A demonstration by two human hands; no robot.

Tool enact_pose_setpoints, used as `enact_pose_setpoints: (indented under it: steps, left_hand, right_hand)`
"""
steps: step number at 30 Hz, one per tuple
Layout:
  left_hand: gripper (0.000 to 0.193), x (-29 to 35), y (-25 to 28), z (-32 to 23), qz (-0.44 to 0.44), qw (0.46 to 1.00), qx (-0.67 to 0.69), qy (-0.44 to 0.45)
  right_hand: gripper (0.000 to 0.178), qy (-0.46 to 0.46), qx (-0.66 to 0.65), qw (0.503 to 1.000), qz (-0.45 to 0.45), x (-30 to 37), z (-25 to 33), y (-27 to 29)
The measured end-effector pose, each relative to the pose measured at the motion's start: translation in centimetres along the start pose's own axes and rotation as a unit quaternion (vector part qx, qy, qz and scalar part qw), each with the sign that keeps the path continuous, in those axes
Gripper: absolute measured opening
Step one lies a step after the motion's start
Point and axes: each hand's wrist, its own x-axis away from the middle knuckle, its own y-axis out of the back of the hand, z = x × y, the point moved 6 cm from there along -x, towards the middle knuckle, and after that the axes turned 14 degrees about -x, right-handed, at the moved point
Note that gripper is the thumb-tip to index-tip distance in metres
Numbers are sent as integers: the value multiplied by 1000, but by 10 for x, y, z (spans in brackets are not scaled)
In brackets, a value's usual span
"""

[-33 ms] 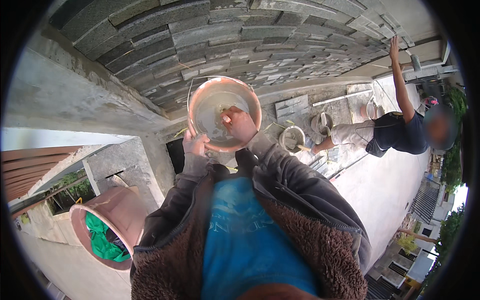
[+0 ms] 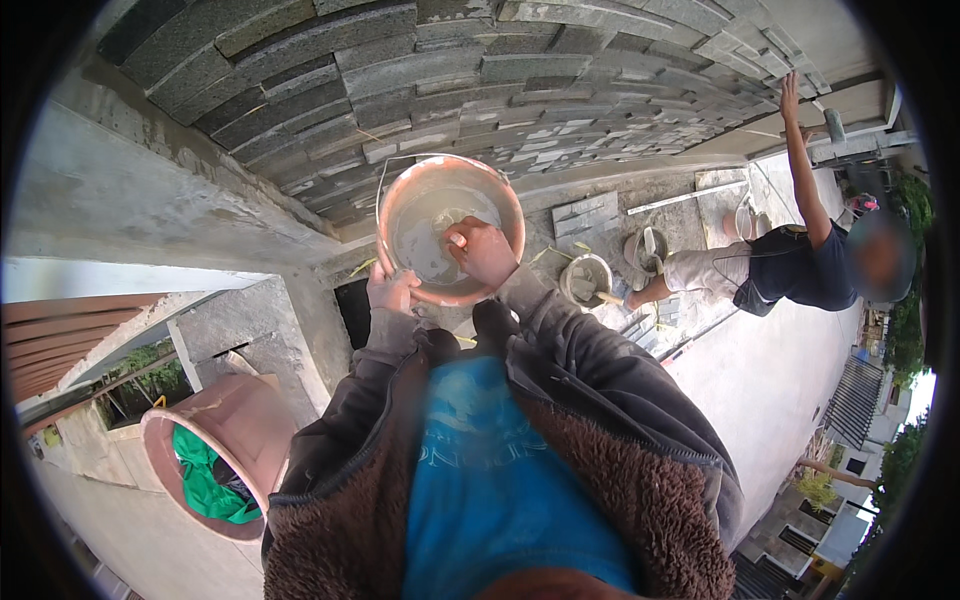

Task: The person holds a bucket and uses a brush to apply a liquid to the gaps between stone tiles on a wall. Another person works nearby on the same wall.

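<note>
Left hand (image 2: 392,290) on bucket (image 2: 445,296) rim, right hand (image 2: 485,252) inside, room leftward

Passable from above into orange bucket (image 2: 420,188), left of right hand (image 2: 482,252). Blocked at near-left rim by left hand (image 2: 392,288), at left edge by wire handle (image 2: 379,200). Bounded beyond by stone-clad wall (image 2: 400,85); obstructed rightward by smaller bucket (image 2: 573,261), co-worker's leg (image 2: 652,291).

an outdoor building site — stone-clad wall (image 2: 450,95), loose grey slabs (image 2: 587,217), a bucket (image 2: 497,192) of wet grey mix (image 2: 418,245).

Right grip (image 2: 484,252) slightly farther right
</note>
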Motion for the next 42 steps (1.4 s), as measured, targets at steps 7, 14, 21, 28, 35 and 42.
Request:
enact_pose_setpoints:
  steps: [7, 14, 21, 28, 35, 42]
  left_hand:
    - [38, -5, -26, 5, -23, 1000, -15, -1]
    - [34, 0, -53, 7, -53, 998, 30, 0]
    - [31, 5, -61, 31, -86, 994, 69, -3]
    - [33, 15, -65, 25, -127, 989, 78, -7]
    - [43, 16, -46, 26, -111, 992, 54, -3]
    - [43, 10, -34, 29, -87, 994, 58, -41]
  right_hand:
    - [23, 183, -77, 968, -151, 28, 42, 77]
    - [26, 227, -105, 962, -111, 33, 44, 105]
    - [20, 203, -417, 848, -257, -36, 14, 237]
    - [21, 234, -323, 880, -259, -122, 18, 282]
    - [26, 450, -402, 701, -380, -124, 104, 336]
    - [18, 497, -223, 716, -438, -144, 125, 331]
